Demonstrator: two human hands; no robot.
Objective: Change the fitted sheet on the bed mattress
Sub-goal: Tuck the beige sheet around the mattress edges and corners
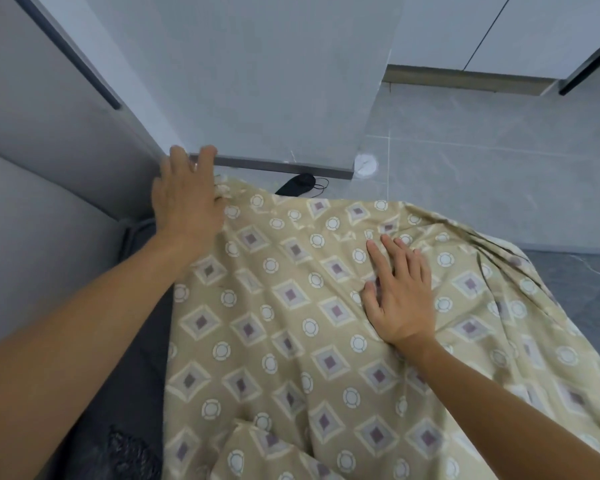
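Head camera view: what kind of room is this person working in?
Most likely a bedroom: a patterned sheet spread over a mattress, a padded grey headboard on the left, and white cupboard doors above a tiled floor.

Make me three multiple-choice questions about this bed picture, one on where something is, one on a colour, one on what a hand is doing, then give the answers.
1. Where is the black object?
A. on the floor beyond the sheet
B. on the sheet
C. in the right hand

2. What is the ground colour of the patterned sheet?
A. blue
B. tan
C. white

3. How does the right hand lie?
A. clenched in a fist
B. flat, fingers spread on the sheet
C. lifted off the sheet

Answers: 1 A, it lies on the grey tiles past the sheet's far edge. 2 B, tan with diamonds and circles. 3 B, its palm presses the fabric, while the left hand is at the sheet's far corner.
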